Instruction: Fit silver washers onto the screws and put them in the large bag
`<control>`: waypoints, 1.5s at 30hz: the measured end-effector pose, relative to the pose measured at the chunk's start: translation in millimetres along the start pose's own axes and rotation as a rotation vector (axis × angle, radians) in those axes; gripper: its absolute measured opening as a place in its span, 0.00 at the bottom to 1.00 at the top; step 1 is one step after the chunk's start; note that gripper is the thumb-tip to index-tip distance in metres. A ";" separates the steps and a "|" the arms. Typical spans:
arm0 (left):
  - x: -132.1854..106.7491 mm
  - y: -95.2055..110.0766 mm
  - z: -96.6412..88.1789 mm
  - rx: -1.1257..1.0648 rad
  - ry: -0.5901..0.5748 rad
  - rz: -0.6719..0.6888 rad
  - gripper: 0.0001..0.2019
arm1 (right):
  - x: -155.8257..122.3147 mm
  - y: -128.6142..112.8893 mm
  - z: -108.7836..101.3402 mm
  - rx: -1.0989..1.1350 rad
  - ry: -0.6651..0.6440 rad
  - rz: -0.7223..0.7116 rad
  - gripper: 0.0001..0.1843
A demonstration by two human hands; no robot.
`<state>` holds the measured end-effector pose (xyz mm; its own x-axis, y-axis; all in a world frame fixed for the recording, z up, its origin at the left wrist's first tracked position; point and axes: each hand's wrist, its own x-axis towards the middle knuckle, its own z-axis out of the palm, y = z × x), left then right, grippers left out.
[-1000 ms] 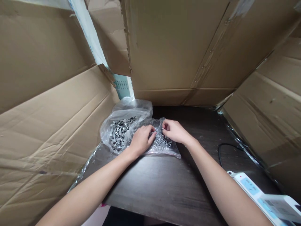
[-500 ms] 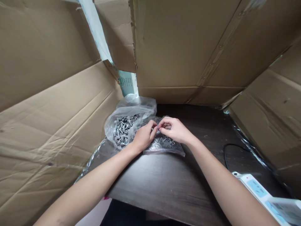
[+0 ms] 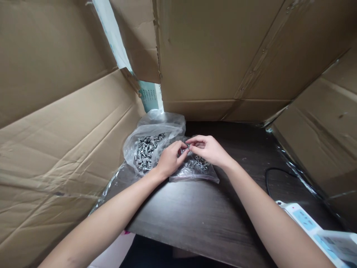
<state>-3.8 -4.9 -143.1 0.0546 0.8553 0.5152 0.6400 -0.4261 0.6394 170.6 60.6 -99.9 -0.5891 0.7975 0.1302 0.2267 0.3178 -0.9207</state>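
My left hand and my right hand meet over the table with their fingertips almost touching. Pinched between them is a small silvery bolt, mostly covered by the fingers. Beneath the hands lies a flat clear plastic bag, with several loose bolts and nuts on it. Just left of my left hand, a larger open plastic bag holds a heap of metal bolts.
Cardboard walls enclose the dark wooden table at the back and both sides. At the lower right is a white and blue power strip, with a black cable behind it.
My right hand's fingers have straightened and shifted slightly, showing more of the bolt and of the loose hardware below. The view has tilted a little; the bags stay put.
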 end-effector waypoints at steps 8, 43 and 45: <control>-2.1 -0.9 -0.3 -0.019 -0.078 -0.107 0.06 | -0.8 -3.5 1.3 -0.037 0.013 -0.068 0.09; -1.3 3.1 -2.6 0.053 0.012 -0.068 0.05 | -11.8 -4.3 21.8 -0.721 -0.209 0.038 0.03; -1.4 2.6 -1.8 0.050 -0.002 -0.071 0.05 | -12.6 -8.4 21.7 -0.723 -0.213 0.079 0.04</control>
<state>-3.6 -7.7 -141.1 0.0092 0.8836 0.4681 0.6798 -0.3488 0.6451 159.3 36.7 -101.7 -0.6705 0.7389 -0.0671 0.6831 0.5795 -0.4445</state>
